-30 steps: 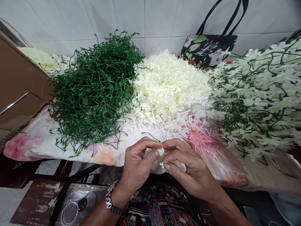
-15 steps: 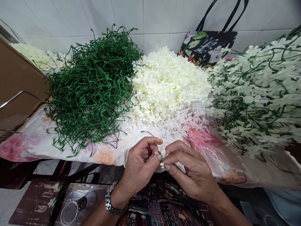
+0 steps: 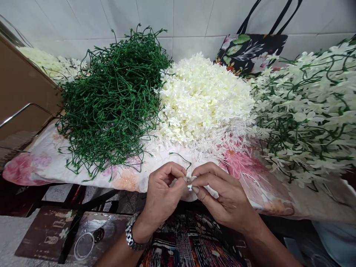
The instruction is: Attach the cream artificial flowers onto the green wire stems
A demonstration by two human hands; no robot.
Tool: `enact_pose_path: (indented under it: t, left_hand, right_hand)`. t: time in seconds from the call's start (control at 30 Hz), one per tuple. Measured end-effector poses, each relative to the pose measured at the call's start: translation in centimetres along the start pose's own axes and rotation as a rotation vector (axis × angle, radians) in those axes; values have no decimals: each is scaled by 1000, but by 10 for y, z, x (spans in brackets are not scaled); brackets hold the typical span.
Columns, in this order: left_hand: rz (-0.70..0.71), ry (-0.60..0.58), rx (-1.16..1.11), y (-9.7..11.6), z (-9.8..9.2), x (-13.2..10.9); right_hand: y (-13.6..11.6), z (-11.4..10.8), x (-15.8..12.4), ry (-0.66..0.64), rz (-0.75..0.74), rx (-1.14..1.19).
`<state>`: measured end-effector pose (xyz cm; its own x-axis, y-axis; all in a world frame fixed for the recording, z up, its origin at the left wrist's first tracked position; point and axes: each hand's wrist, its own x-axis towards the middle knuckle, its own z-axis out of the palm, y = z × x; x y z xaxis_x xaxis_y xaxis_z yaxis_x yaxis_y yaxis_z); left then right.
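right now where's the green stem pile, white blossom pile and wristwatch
green stem pile point(image 3: 111, 100), head view, middle of heap
white blossom pile point(image 3: 203, 98), head view, top of heap
wristwatch point(image 3: 130, 234), head view, metal band

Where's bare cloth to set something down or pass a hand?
Free: cloth strip left of left hand, in front of green stem pile; patch between right hand and flowered sprays. Crowded at back: stems, white blossom heap, sprays touch. Hands pinch a small blossom.

Tiny white blossom point(image 3: 190, 187), pinched at 6 o'clock between fingertips of left hand point(image 3: 162, 194) and right hand point(image 3: 222, 200), mostly hidden, few petals showing, thin green stem point(image 3: 180, 155), arched from the pinch toward 10 o'clock, far end free.
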<state>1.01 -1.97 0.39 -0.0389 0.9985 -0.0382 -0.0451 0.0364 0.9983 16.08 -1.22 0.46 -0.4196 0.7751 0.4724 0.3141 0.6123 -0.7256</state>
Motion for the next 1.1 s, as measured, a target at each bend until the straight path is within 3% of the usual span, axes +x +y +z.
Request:
enact_pose_path:
  t: [0.1,0.3,0.47,0.6,0.7,0.97,1.1]
  left_hand:
    - [-23,87,-24,-5,0,0]
    - [-21,114,12,-6,3,1]
    - [122,54,171,-6,4,-4]
    - [315,-3,330,-7,1,-5]
    - [373,-72,373,-4,-4,-5]
    - [120,-96,271,-2,-8,-3]
    - [93,-127,188,0,-6,-5]
  right_hand:
    - [-1,1,1,71,39,-43]
    - [-9,7,4,108,90,-246]
    - [-6,11,4,109,109,-333]
    - [-6,10,2,107,113,-309]
    - [-6,9,1,85,118,-274]
    - [-5,7,1,11,36,-320]
    - [-7,8,-2,22,-2,-308]
